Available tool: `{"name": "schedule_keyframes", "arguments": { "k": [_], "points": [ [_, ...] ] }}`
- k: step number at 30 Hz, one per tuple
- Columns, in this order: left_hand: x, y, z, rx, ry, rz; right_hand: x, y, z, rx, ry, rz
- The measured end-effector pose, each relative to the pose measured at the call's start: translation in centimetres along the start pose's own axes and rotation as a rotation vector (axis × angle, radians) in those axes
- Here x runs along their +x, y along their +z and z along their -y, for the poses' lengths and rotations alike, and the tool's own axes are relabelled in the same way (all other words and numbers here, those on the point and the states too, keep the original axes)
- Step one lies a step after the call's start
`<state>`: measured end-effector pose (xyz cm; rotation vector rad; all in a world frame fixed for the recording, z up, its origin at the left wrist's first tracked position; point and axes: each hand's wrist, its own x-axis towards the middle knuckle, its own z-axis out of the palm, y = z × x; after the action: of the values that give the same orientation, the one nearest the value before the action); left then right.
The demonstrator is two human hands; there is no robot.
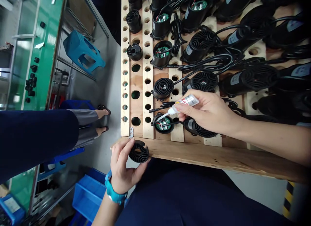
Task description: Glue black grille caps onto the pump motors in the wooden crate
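My right hand (204, 111) grips a small white glue bottle (188, 101) with red print, its long nozzle slanting down to the left. The nozzle's tip is at the rim of an uncovered round black housing (164, 130), where a green circuit board and a red wire show. Between the fingers and thumb of my left hand (125, 167) is a round black slotted cover (139, 152), held at the front edge of the wooden rack. Just behind the uncovered housing, another housing wears a similar cover (163, 87).
Several black housings and coiled cables (209, 62) fill the wooden rack (149, 132), some with boards exposed. Loose black caps (134, 51) sit along its left side. Further left are a person's legs (87, 117), a blue stool (84, 52), a green workbench (46, 64) and blue bins (88, 193).
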<state>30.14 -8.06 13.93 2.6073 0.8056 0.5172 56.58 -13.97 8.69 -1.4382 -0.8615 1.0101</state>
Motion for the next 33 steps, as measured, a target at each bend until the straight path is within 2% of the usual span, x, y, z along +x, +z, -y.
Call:
{"name": "schedule_keyframes", "arguments": {
  "k": [8,13,16,20,23,27,30,33],
  "points": [
    [0.0,-0.1,0.0,-0.002,0.007,0.001,-0.2,-0.4,0.9,-0.002,0.027,-0.033],
    [0.2,-0.1,-0.1,0.005,0.024,-0.011,-0.1,-1.3,1.4,0.176,0.084,-0.125],
    [0.2,-0.1,-0.2,-0.001,0.023,-0.014,0.5,-2.0,1.6,0.346,0.153,-0.096],
    [0.1,-0.1,-0.1,-0.044,0.01,-0.026,1.9,-1.8,2.1,0.405,0.249,0.016],
    [-0.1,-0.3,-0.1,-0.115,-0.017,-0.054,3.3,-0.1,2.5,0.383,0.204,0.109],
    [-0.4,-1.0,0.0,-0.237,-0.055,-0.115,6.2,4.0,2.1,0.195,0.042,0.177],
    [-0.5,-1.8,0.4,-0.259,-0.075,-0.132,9.5,7.1,1.1,-0.051,-0.069,0.062],
    [-0.6,-2.7,1.2,-0.236,-0.081,-0.139,12.9,9.3,0.2,-0.25,-0.092,-0.088]
  ]
}}
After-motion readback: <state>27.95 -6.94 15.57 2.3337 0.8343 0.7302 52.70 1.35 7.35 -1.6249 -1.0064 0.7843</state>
